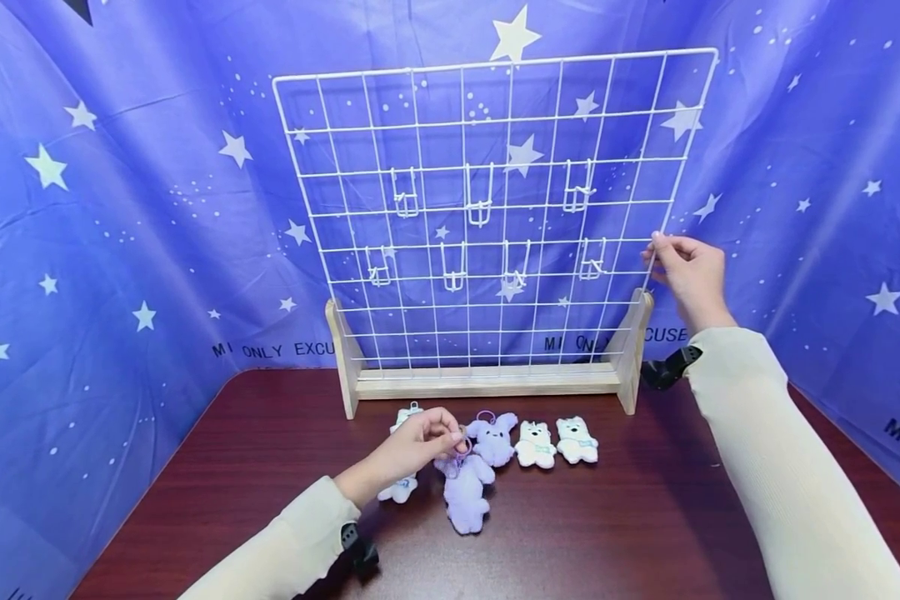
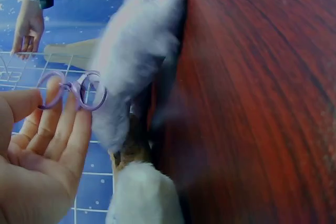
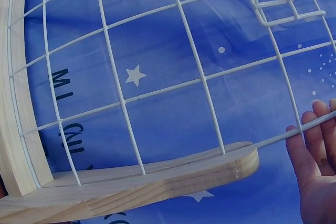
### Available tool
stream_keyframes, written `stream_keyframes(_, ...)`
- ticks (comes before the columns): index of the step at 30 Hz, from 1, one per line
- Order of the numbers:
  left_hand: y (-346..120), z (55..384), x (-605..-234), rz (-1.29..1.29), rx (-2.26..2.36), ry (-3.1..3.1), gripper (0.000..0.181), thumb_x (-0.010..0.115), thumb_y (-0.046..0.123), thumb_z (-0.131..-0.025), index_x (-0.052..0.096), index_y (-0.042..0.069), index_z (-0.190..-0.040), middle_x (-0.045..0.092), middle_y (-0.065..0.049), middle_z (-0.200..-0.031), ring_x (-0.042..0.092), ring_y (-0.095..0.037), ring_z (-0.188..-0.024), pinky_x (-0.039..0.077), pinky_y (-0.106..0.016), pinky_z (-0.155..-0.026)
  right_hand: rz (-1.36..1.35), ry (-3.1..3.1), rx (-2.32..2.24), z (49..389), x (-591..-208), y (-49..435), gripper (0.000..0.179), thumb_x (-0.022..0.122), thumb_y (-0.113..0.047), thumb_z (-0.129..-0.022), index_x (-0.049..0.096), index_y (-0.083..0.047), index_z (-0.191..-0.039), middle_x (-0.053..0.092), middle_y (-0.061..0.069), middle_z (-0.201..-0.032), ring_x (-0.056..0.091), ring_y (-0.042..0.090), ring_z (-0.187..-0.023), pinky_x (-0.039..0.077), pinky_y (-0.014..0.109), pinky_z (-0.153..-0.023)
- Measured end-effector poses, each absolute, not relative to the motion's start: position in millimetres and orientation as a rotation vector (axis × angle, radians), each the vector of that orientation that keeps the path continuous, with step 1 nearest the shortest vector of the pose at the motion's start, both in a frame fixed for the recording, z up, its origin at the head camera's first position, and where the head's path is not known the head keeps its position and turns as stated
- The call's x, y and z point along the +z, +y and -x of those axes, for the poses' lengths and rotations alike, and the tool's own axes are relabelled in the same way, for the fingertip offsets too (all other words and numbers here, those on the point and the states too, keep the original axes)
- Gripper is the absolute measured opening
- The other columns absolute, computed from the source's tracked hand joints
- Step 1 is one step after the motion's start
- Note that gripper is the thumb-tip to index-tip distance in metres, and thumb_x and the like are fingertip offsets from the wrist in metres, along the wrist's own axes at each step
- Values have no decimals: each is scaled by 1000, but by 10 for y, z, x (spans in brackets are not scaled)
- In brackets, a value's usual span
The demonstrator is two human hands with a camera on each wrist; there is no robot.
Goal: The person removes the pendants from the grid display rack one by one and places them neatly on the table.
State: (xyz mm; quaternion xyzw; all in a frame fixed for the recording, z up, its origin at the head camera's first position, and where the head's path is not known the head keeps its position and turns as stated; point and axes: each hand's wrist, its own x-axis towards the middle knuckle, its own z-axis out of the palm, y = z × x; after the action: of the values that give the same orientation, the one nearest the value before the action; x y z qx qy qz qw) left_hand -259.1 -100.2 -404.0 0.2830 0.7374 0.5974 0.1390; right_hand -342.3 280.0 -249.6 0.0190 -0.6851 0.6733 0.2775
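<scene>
My left hand (image 1: 420, 437) pinches the purple ring (image 2: 105, 94) of a lilac plush keychain (image 1: 467, 498), whose body hangs at the table, lower part toward me. Whether it touches the tabletop, I cannot tell. Just behind it lies a second lilac plush (image 1: 495, 440) with long ears and its own ring. A white plush (image 1: 399, 490) is partly hidden by the left hand. My right hand (image 1: 690, 275) holds the right edge of a white wire grid (image 1: 465, 122), thumb in front and fingers behind; in the right wrist view its fingertips (image 3: 294, 135) touch the wire.
The grid stands upright in a wooden base (image 1: 487, 385). Several white wire hooks (image 1: 480, 212) hang on it in two rows. Two white bear plushes, a left one (image 1: 536, 450) and a right one (image 1: 577, 442), lie on the dark red table (image 1: 607, 533). A blue starry cloth (image 1: 157, 250) surrounds it.
</scene>
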Motion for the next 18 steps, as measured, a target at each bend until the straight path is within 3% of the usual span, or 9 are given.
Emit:
stream_keyframes(10,-979,2597,-4074,-825,1653,2370,10,61,4,-89,59,-5,-92,68,-19,-88,63,-22,-80,49,-20,-65,-57,-1836,1811,3420,-2513,2806,16,65,-25,-88,70,-26,-73,67,-14,-65,61,0,-65,50,12,-61)
stream_keyframes(15,-980,2596,-4087,-809,1645,2369,13,63,1,-87,61,-7,-96,68,-22,-91,65,-26,-84,50,-20,-67,-60,-1838,1809,3409,-2511,2791,15,66,-28,-87,70,-25,-73,67,-14,-66,61,0,-65,50,12,-61)
stream_keyframes(18,-989,2602,-4086,-788,1619,2388,14,63,3,-86,63,-6,-97,69,-19,-92,66,-21,-84,51,-20,-68,-58,-1843,1806,3408,-2512,2791,15,66,-27,-88,70,-25,-74,67,-14,-66,62,0,-66,50,12,-62)
